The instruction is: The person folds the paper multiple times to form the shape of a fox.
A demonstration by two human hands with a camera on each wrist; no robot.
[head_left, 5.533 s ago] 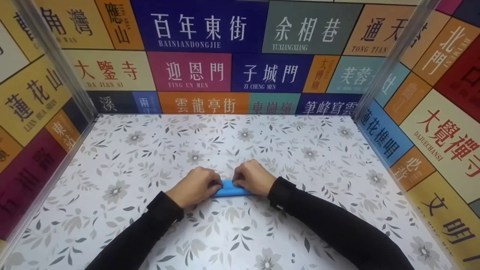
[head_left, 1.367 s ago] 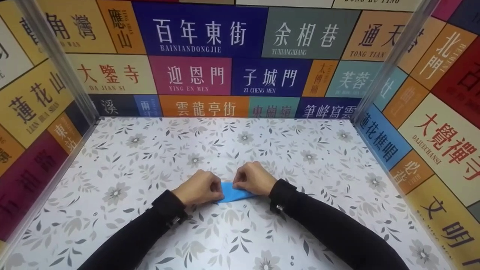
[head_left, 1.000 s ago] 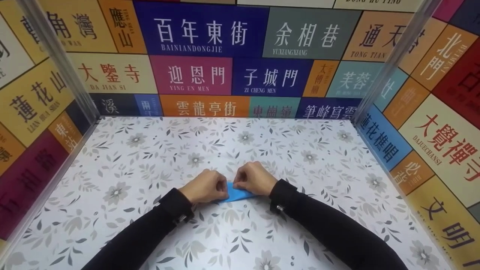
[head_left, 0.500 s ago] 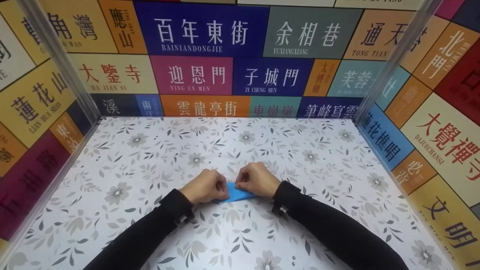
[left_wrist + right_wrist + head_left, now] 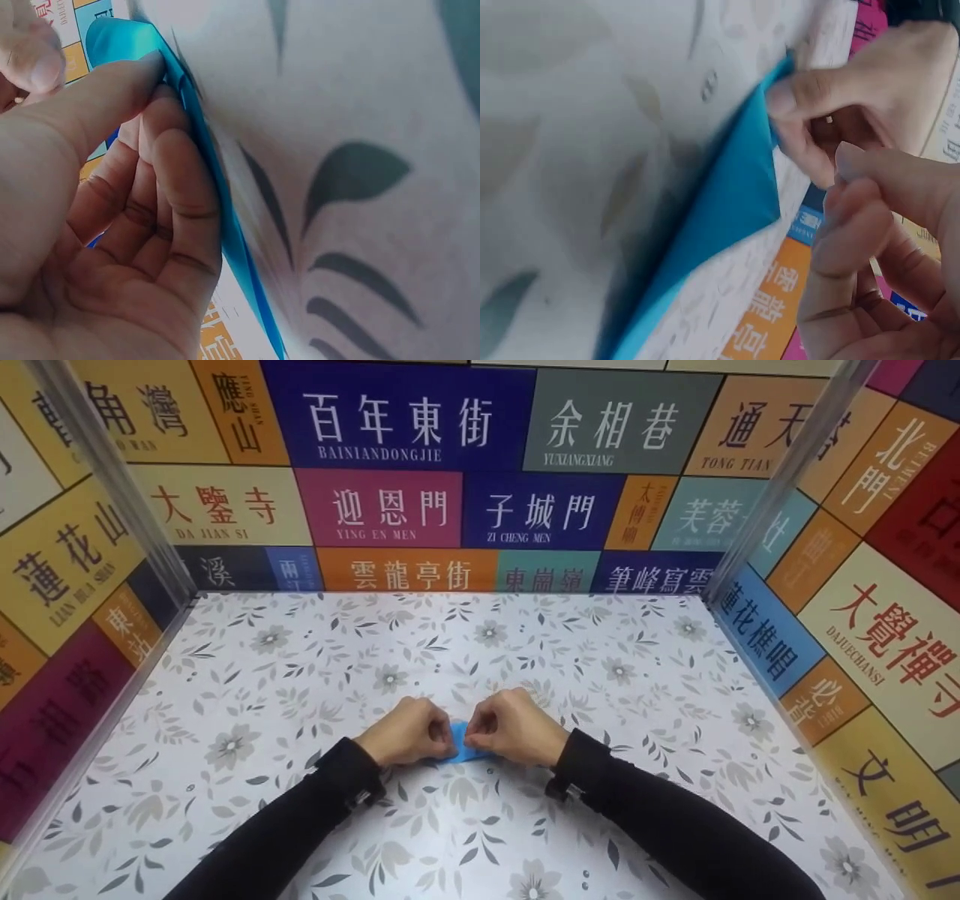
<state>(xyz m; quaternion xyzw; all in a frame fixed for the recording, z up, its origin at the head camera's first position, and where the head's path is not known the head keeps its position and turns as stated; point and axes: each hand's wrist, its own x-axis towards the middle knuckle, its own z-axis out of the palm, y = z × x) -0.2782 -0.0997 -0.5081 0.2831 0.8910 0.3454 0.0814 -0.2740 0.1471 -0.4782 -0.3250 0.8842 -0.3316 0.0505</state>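
A folded sheet of blue paper [image 5: 460, 741] lies low on the patterned tabletop between the two hands. In the left wrist view, the left hand [image 5: 142, 202] pinches the paper's near end between thumb and forefinger, its other fingers curled beneath the thumb. The paper's edge [image 5: 240, 247] runs on past the knuckles. The right hand [image 5: 877, 247] has its thumb and forefinger drawn together, with nothing visible between them. A gap shows between those fingers and the blue paper [image 5: 731, 184] in the right wrist view. From the head view, the right fingers overlap the paper and hide part of it.
A white table [image 5: 487, 825] with grey flowers and leaves spreads around the hands. Colourful panels [image 5: 405, 420] with large characters stand behind it and at both sides. Dark sleeves [image 5: 675, 817] with wrist bands reach in from the front.
From a narrow strip gripped by both hands, the blue paper has become a wider face. The left hand has shifted right. Just now the right hand has come off the paper's upper edge.
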